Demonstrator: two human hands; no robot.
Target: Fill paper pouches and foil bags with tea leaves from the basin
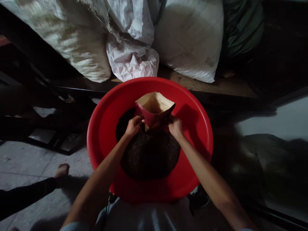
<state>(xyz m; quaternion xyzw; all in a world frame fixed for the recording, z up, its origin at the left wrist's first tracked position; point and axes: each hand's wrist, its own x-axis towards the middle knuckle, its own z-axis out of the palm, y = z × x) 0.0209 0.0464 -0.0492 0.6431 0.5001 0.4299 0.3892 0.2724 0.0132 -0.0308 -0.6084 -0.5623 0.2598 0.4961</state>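
A wide red basin (101, 138) holds a heap of dark, loose material (149, 157). Above the heap is a red paper bag (152, 118) with a pale inside, its mouth open and facing up. My left hand (134, 125) pinches the bag's lower left side. At the right side of the bag, my right hand (175, 126) is closed on it, its fingertips partly hidden in shadow. The bag's bottom is too dark to make out.
Large white sacks (190, 38) stand on a low wooden platform (190, 84) behind the basin. A dark green sack (243, 29) is at the back right. Another person's bare foot (62, 170) rests on the tiled floor (26, 158) at the left.
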